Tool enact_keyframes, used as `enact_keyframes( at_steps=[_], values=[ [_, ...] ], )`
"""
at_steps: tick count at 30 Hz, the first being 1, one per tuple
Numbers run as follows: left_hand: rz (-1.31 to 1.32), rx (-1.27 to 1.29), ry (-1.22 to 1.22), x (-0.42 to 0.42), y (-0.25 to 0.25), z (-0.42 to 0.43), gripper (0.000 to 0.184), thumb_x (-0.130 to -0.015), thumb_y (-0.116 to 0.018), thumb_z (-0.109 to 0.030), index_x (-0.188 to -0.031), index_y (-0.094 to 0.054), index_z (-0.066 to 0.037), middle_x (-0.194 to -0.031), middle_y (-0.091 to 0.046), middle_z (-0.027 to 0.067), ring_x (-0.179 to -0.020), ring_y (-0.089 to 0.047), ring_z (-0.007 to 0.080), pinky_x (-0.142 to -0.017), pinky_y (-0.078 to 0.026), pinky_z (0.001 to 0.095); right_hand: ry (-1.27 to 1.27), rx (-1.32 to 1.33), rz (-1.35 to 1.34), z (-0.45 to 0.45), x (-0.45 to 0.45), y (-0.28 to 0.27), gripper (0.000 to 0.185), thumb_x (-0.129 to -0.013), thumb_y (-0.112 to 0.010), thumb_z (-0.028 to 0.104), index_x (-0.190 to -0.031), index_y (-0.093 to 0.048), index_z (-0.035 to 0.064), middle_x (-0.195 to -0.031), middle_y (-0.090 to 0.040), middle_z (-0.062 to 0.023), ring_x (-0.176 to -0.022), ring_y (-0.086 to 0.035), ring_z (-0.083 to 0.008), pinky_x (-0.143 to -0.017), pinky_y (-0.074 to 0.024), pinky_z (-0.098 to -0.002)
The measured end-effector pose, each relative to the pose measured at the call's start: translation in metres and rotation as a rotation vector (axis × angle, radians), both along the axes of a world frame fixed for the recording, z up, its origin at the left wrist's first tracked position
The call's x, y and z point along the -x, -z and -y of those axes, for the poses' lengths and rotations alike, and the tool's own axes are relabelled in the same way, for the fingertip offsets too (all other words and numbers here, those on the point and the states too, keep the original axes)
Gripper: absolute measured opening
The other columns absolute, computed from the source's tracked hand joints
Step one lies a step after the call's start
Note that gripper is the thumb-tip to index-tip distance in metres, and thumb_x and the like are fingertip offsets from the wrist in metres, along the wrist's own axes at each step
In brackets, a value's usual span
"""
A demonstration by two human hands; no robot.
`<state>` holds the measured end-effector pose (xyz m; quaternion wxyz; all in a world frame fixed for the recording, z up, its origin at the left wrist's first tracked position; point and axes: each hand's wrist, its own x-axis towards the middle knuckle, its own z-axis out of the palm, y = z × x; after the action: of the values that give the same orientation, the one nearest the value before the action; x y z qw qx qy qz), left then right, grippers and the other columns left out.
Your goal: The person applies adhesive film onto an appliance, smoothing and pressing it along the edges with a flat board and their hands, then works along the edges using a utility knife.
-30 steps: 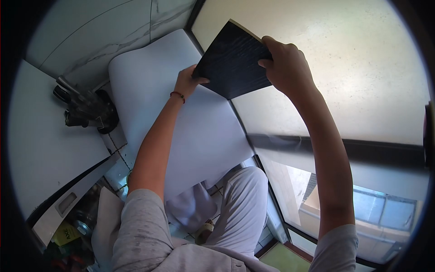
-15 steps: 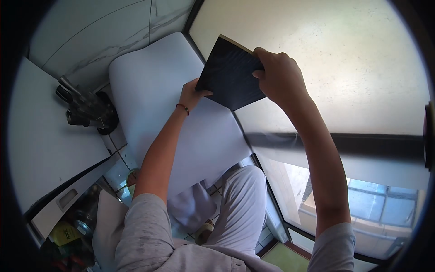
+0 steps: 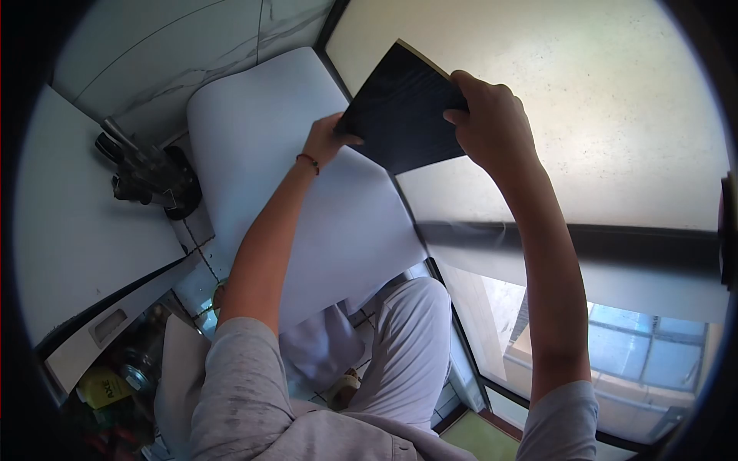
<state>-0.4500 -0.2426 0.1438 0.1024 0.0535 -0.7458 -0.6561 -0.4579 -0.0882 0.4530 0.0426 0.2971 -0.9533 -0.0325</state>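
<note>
Between my two hands is a thin, dark rectangular board [image 3: 403, 115] with a pale tan edge, held up and tilted. My left hand [image 3: 327, 140] grips its lower left corner, with the thumb on the near face. On the opposite side, my right hand [image 3: 492, 119] pinches the right edge, its thumb on the dark face and its other fingers partly hidden. Below the board lies a broad, smooth white surface [image 3: 284, 184].
A dark holder with upright handles [image 3: 157, 173] stands at left beside a white panel [image 3: 84, 230]. Lower left, an open compartment holds a yellow bottle [image 3: 104, 386] marked AXE. A frosted window [image 3: 600, 131] with a dark crossbar [image 3: 630, 247] lines the right side.
The board has risen and shifted slightly right, tilting a little. My right hand has moved up and right with it; my left hand has moved up slightly. Both keep their grip.
</note>
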Motion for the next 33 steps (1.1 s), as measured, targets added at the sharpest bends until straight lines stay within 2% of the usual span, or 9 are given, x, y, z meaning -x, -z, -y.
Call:
enact_keyframes(
  at_steps=[3, 6, 13, 17, 23, 28, 29, 31, 33],
  values=[
    [0.056, -0.041, 0.013, -0.005, -0.002, -0.007, 0.041, -0.074, -0.085, -0.013, -0.111, -0.072, -0.001, -0.097, -0.076, 0.0090, -0.091, -0.070, 0.0173, -0.084, -0.054, 0.0328, 0.015, -0.003, 0.010, -0.004, -0.001, 0.001, 0.024, -0.085, -0.074, 0.010, -0.107, -0.066, 0.0058, -0.082, -0.072, -0.0191, -0.082, -0.072, -0.0396, -0.072, -0.0576, -0.0474],
    [-0.081, -0.033, -0.017, 0.012, -0.002, 0.019, 0.039, -0.071, -0.085, -0.011, -0.107, -0.073, -0.002, -0.092, -0.076, 0.0092, -0.083, -0.069, 0.0159, -0.079, -0.053, 0.0323, 0.054, 0.015, 0.034, -0.005, -0.003, 0.000, 0.026, -0.085, -0.074, 0.010, -0.110, -0.067, 0.0066, -0.084, -0.072, -0.0195, -0.083, -0.072, -0.0398, -0.073, -0.0576, -0.0480],
    [0.046, -0.035, -0.007, -0.012, 0.005, -0.020, 0.036, -0.077, -0.081, -0.009, -0.110, -0.071, 0.002, -0.096, -0.076, 0.0103, -0.089, -0.070, 0.0159, -0.081, -0.055, 0.0319, 0.038, -0.032, 0.027, 0.000, -0.006, -0.005, 0.023, -0.086, -0.075, 0.011, -0.107, -0.066, 0.0070, -0.081, -0.072, -0.0195, -0.081, -0.072, -0.0406, -0.071, -0.0575, -0.0480],
    [-0.109, -0.069, -0.036, 0.006, 0.008, 0.008, 0.038, -0.072, -0.087, -0.013, -0.106, -0.074, -0.002, -0.089, -0.076, 0.0095, -0.084, -0.071, 0.0182, -0.078, -0.055, 0.0342, 0.078, 0.018, 0.049, -0.004, -0.006, -0.002, 0.026, -0.085, -0.075, 0.009, -0.110, -0.068, 0.0064, -0.083, -0.072, -0.0199, -0.083, -0.072, -0.0399, -0.073, -0.0576, -0.0479],
    [-0.013, 0.004, -0.021, -0.011, 0.006, -0.032, 0.045, -0.070, -0.089, -0.016, -0.110, -0.073, -0.003, -0.098, -0.075, 0.0128, -0.093, -0.071, 0.0243, -0.087, -0.053, 0.0347, 0.050, -0.021, 0.037, -0.016, 0.000, -0.005, 0.023, -0.085, -0.075, 0.009, -0.106, -0.067, 0.0058, -0.081, -0.072, -0.0191, -0.082, -0.073, -0.0389, -0.071, -0.0577, -0.0470],
    [-0.159, -0.004, -0.026, 0.009, -0.013, 0.012, 0.038, -0.072, -0.086, -0.013, -0.106, -0.074, -0.002, -0.089, -0.076, 0.0099, -0.082, -0.072, 0.0190, -0.077, -0.054, 0.0336, 0.068, 0.059, 0.030, -0.015, -0.005, -0.012, 0.022, -0.085, -0.076, 0.010, -0.105, -0.067, 0.0056, -0.081, -0.072, -0.0190, -0.083, -0.073, -0.0387, -0.072, -0.0578, -0.0470],
    [-0.075, -0.039, -0.003, 0.011, -0.027, 0.018, 0.035, -0.074, -0.084, -0.012, -0.105, -0.073, -0.001, -0.090, -0.076, 0.0103, -0.082, -0.072, 0.0186, -0.078, -0.054, 0.0336, 0.101, 0.064, 0.046, -0.014, -0.007, -0.015, 0.022, -0.085, -0.076, 0.010, -0.105, -0.067, 0.0057, -0.082, -0.072, -0.0189, -0.083, -0.073, -0.0387, -0.072, -0.0578, -0.0470],
    [-0.151, 0.006, 0.005, 0.014, -0.017, 0.013, 0.036, -0.074, -0.085, -0.014, -0.106, -0.073, -0.002, -0.090, -0.076, 0.0103, -0.083, -0.072, 0.0187, -0.079, -0.054, 0.0339, 0.110, 0.050, 0.046, -0.017, -0.006, -0.014, 0.023, -0.085, -0.076, 0.011, -0.106, -0.066, 0.0063, -0.080, -0.072, -0.0184, -0.082, -0.072, -0.0392, -0.072, -0.0576, -0.0473],
    [-0.013, 0.063, 0.062, 0.001, -0.014, -0.006, 0.044, -0.076, -0.084, -0.007, -0.117, -0.070, 0.000, -0.100, -0.077, 0.0084, -0.092, -0.070, 0.0143, -0.085, -0.055, 0.0314, 0.094, 0.000, 0.026, -0.021, -0.006, -0.011, 0.023, -0.085, -0.076, 0.010, -0.106, -0.066, 0.0068, -0.079, -0.072, -0.0180, -0.081, -0.072, -0.0395, -0.072, -0.0574, -0.0475]
  ],
)
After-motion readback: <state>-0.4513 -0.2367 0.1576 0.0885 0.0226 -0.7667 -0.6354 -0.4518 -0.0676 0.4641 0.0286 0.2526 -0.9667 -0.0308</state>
